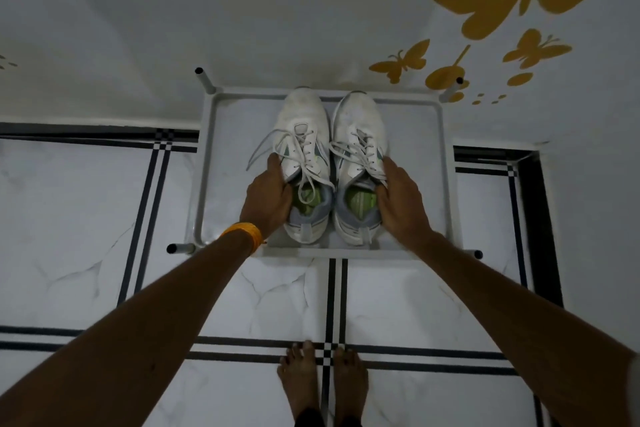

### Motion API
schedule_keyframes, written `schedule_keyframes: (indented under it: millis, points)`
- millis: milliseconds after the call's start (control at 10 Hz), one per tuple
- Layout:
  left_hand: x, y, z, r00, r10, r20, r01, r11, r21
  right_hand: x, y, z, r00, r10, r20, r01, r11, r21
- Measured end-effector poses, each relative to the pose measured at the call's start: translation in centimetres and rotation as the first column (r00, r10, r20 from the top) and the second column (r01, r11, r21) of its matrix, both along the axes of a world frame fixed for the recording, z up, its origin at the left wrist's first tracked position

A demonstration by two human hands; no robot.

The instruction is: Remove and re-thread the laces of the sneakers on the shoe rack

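— Fingers (277,163) of the left hand (268,199) lie along the outer side of the left sneaker (304,163), thumb at the collar; it is a loose cupping hold, not a tight one.

— And the other side?

— Same, mirrored. The right hand (401,198) wraps the outer flank of the right sneaker (360,163), fingers curled in at the collar edge. Each hand has its own shoe; neither is on a lace.

— Closer to you than that?

— Bare feet (322,381) on the tiled floor (86,218), both arms reaching forward and down.

— How do the shoes lie?

— Side by side, touching, on the shoe rack (415,184), heels toward the person, toes pointing away at the wall (242,10). The long axis runs straight out from the fingers.

— So the laces?

— Just beyond the fingertips, toward the toes. The laces (304,146) look threaded but untied, one loose end trailing left past the left hand. I would judge both hands equally near. Pulling the pair back heel-first seems the natural move.
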State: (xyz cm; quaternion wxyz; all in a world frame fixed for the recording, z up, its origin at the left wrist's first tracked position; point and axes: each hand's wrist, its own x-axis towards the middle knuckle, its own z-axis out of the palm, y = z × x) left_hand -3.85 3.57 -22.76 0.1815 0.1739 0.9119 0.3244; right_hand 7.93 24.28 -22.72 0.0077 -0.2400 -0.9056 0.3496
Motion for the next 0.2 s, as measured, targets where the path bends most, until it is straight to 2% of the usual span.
schedule_keyframes:
  millis: [100, 200]
  points:
    - [0.1, 0.4, 0.8, 0.999, -0.027, 0.027, 0.028, 0.999, -0.034, -0.1, 0.5, 0.8, 0.996, 0.059, 0.066, -0.059, 0.998, -0.002]
    - [0.3, 0.5, 2.3, 0.999, -0.045, 0.024, 0.049, 0.981, -0.186, -0.1, 0.7, 2.9, 0.972, 0.051, 0.228, -0.073, 0.993, 0.088]
